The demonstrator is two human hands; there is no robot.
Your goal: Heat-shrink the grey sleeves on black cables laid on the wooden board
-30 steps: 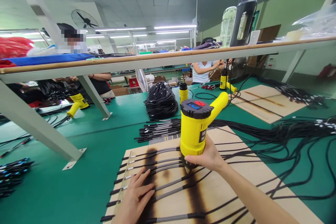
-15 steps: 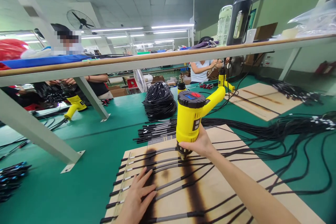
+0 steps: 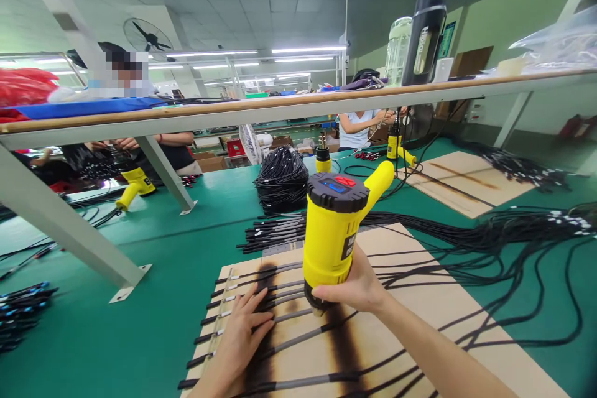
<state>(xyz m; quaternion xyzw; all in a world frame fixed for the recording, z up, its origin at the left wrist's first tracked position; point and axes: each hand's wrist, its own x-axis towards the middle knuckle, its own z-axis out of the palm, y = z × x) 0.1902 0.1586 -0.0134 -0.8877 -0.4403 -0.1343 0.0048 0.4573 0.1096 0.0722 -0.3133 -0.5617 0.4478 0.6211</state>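
My right hand (image 3: 357, 283) grips the lower body of a yellow heat gun (image 3: 329, 239), nozzle down, just above the cables. A row of black cables with grey sleeves (image 3: 298, 343) lies across a scorched wooden board (image 3: 387, 329). Their black ends line up along a strip at the board's left edge. My left hand (image 3: 242, 329) rests with fingers spread on the cables, left of the nozzle. Whether the nozzle touches a sleeve I cannot tell.
Behind the board lie sleeved cable ends (image 3: 275, 231) and a coiled black cable bundle (image 3: 281, 180). More heat guns (image 3: 135, 186) stand on the green table. A shelf (image 3: 261, 113) crosses above, bearing a black bottle (image 3: 425, 31). Co-workers (image 3: 358, 127) sit beyond.
My right hand has brought the heat gun toward me and slightly left, over nearer cables. My left hand has shifted only slightly, still on the cables.
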